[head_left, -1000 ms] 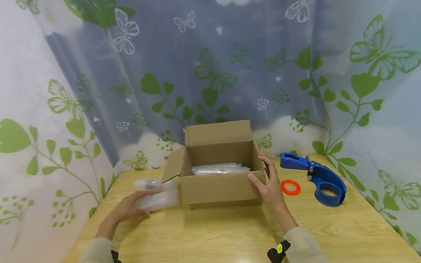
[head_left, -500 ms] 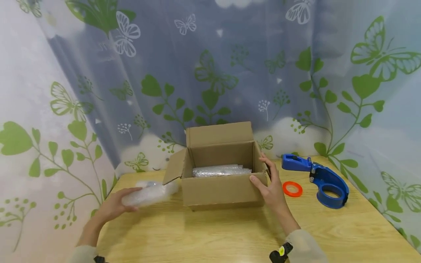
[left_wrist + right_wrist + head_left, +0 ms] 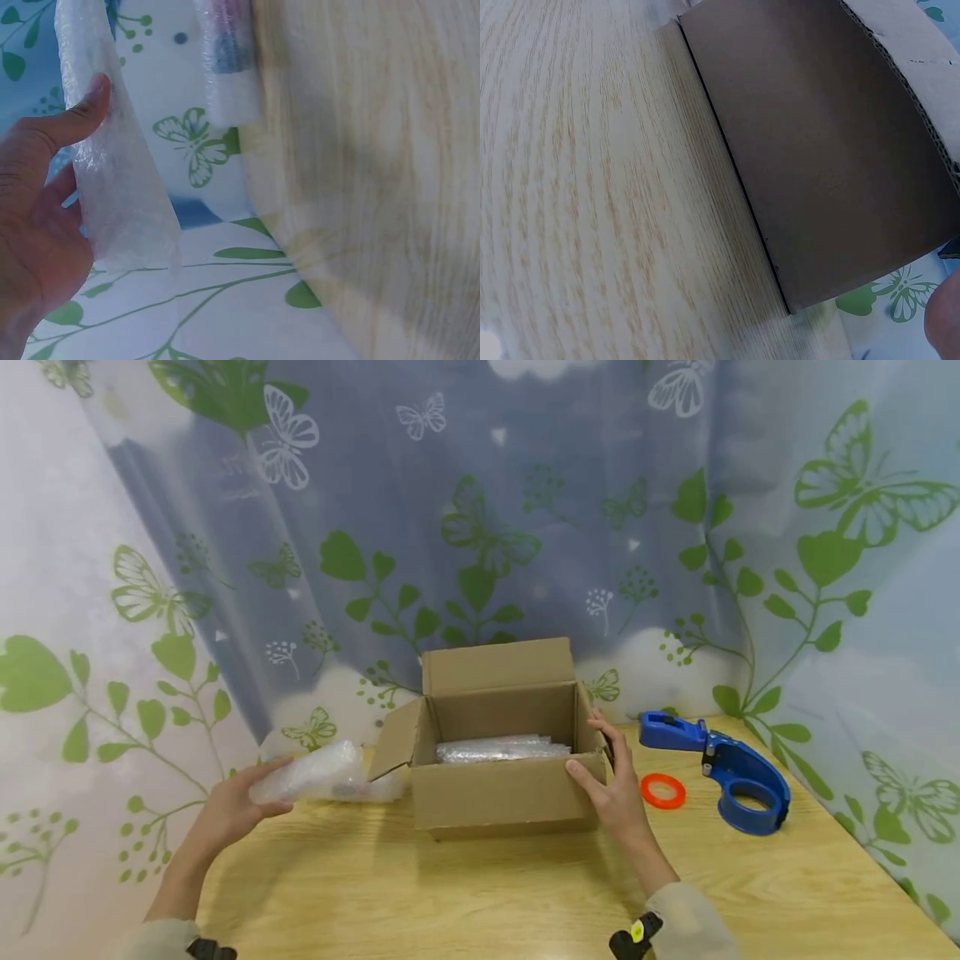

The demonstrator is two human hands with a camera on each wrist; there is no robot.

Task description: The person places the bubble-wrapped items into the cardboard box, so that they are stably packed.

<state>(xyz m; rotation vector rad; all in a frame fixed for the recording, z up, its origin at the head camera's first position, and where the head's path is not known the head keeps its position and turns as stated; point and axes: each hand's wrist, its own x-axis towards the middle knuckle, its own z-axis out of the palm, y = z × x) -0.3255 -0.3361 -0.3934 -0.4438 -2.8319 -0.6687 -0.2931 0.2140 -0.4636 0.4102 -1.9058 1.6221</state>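
My left hand holds a bubble-wrapped bundle above the table's left side, tilted up toward the box. In the left wrist view, the thumb lies across the bundle's wrap. Behind it, a second bubble-wrapped item with something pinkish and dark inside lies beside the box. My right hand grips the near right corner of the cardboard box, thumb on the front wall and fingers along the right side. Inside the box lie bubble-wrapped items; how many is hidden. The back and left flaps stand out.
To the right of the box are a red-orange ring, perhaps a roll of tape, and a blue tape dispenser. All rest on a wooden table. A patterned curtain hangs close behind and along both sides.
My left hand has lifted the bubble-wrapped bundle off the table's left side and moved it left and up, away from the box. The right hand and box have stayed in place.
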